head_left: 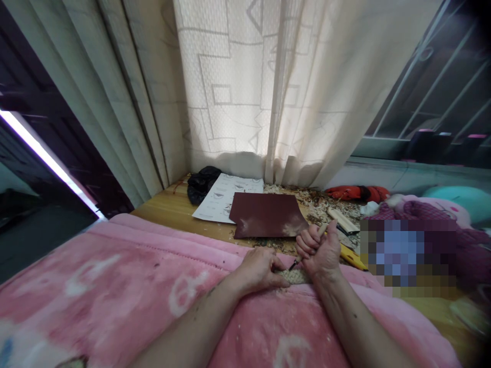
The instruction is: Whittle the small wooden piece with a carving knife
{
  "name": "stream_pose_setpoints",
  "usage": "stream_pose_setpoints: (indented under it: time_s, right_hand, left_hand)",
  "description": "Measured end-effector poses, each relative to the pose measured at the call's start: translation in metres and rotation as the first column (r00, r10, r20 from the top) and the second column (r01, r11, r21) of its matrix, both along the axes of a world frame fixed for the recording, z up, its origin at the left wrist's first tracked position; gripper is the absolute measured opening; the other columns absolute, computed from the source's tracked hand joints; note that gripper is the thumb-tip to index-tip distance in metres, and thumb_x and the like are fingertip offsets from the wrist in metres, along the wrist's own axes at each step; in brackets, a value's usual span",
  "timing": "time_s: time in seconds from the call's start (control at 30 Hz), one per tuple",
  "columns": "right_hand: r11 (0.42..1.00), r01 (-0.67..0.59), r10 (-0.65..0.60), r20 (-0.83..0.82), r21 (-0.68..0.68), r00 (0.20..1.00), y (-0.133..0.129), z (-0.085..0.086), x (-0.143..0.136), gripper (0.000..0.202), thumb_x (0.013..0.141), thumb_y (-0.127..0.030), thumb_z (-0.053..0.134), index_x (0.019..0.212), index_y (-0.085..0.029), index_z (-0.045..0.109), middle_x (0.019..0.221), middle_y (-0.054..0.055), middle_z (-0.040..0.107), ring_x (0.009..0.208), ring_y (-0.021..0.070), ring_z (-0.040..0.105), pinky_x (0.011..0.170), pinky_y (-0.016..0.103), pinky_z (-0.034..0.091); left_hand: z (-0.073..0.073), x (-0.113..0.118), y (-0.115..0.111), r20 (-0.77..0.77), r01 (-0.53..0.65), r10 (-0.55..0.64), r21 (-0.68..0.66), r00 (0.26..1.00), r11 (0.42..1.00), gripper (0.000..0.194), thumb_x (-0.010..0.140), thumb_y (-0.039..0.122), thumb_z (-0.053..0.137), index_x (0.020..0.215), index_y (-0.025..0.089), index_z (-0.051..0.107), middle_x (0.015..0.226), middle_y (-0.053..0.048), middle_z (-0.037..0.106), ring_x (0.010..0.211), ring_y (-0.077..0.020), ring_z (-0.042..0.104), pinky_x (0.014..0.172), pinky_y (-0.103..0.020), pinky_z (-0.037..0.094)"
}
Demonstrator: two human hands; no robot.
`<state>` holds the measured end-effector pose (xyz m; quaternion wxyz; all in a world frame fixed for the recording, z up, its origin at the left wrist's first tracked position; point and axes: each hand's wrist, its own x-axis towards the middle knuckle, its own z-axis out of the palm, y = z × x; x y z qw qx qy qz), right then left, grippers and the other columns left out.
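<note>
A pale carved piece of wood with a rough, patterned surface lies on the pink blanket near its far edge. My left hand grips the left end of this piece between thumb and fingers. In my right fist is a carving chisel, its light wooden handle sticking up above the fingers. Its dark blade points down and left, and its tip is at the wood close to my left fingertips. My right wrist hides the right end of the piece.
Beyond the blanket, a wooden tabletop carries a brown sheet, white printed paper, a black plastic bag and scattered wood shavings. To the right lie a pale wooden-handled tool, a yellow tool and a red bundle.
</note>
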<state>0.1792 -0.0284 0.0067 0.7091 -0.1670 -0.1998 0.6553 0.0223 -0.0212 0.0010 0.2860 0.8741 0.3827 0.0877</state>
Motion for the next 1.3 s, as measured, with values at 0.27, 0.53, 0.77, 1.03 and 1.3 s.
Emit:
stream_pose_setpoints:
  time_s: [0.27, 0.53, 0.77, 1.03, 1.3]
  right_hand:
    - [0.999, -0.021, 0.022, 0.034, -0.033, 0.999, 0.003, -0.004, 0.002, 0.046, 0.079, -0.051, 0.035, 0.046, -0.019, 0.031, 0.039, -0.008, 0.016, 0.032, 0.0061, 0.011, 0.027, 0.017, 0.015]
    - [0.998, -0.056, 0.059, 0.098, -0.033, 0.993, 0.001, 0.008, 0.009, 0.04, 0.076, -0.045, 0.036, 0.046, -0.018, 0.035, 0.04, -0.007, 0.02, 0.032, 0.0058, 0.013, 0.027, 0.016, 0.017]
    - [0.997, -0.081, 0.082, 0.098, -0.013, 0.992, -0.003, 0.015, -0.003, 0.043, 0.077, -0.048, 0.036, 0.047, -0.018, 0.033, 0.039, -0.008, 0.018, 0.032, 0.0055, 0.011, 0.027, 0.016, 0.016]
    - [0.945, 0.317, -0.307, 0.111, -0.084, 0.945, 0.0, 0.016, 0.009, 0.042, 0.076, -0.046, 0.033, 0.044, -0.019, 0.031, 0.036, -0.007, 0.019, 0.029, 0.0069, 0.013, 0.025, 0.018, 0.015]
    - [0.992, 0.068, -0.06, 0.072, -0.102, 0.996, -0.002, 0.013, 0.0, 0.04, 0.076, -0.045, 0.036, 0.045, -0.019, 0.032, 0.037, -0.008, 0.017, 0.031, 0.0066, 0.01, 0.025, 0.018, 0.014]
  left_hand:
    - [-0.002, 0.001, 0.001, 0.025, -0.063, 0.064, -0.055, 0.998, 0.997, 0.035, 0.055, 0.045, 0.067, 0.079, 0.019, 0.066, 0.068, 0.002, 0.059, 0.06, -0.0106, 0.048, 0.05, -0.019, 0.027]
    - [0.0, 0.001, -0.002, 0.01, -0.097, 0.098, -0.017, 0.995, 0.995, 0.031, 0.054, 0.042, 0.068, 0.074, 0.019, 0.063, 0.069, 0.003, 0.059, 0.06, -0.0109, 0.048, 0.049, -0.019, 0.025]
    - [0.001, 0.002, -0.002, 0.011, -0.103, 0.103, -0.02, 0.995, 0.994, 0.031, 0.053, 0.041, 0.069, 0.074, 0.019, 0.061, 0.068, 0.003, 0.059, 0.06, -0.0104, 0.048, 0.049, -0.019, 0.024]
    - [-0.001, 0.002, -0.001, -0.014, -0.097, 0.097, -0.008, 0.995, 0.995, 0.034, 0.053, 0.044, 0.068, 0.075, 0.019, 0.061, 0.072, 0.002, 0.061, 0.064, -0.0119, 0.05, 0.05, -0.019, 0.026]
    - [-0.002, 0.002, -0.001, 0.03, -0.082, 0.082, -0.018, 0.996, 0.997, 0.031, 0.054, 0.041, 0.068, 0.073, 0.018, 0.062, 0.069, 0.003, 0.059, 0.062, -0.0111, 0.049, 0.05, -0.019, 0.027]
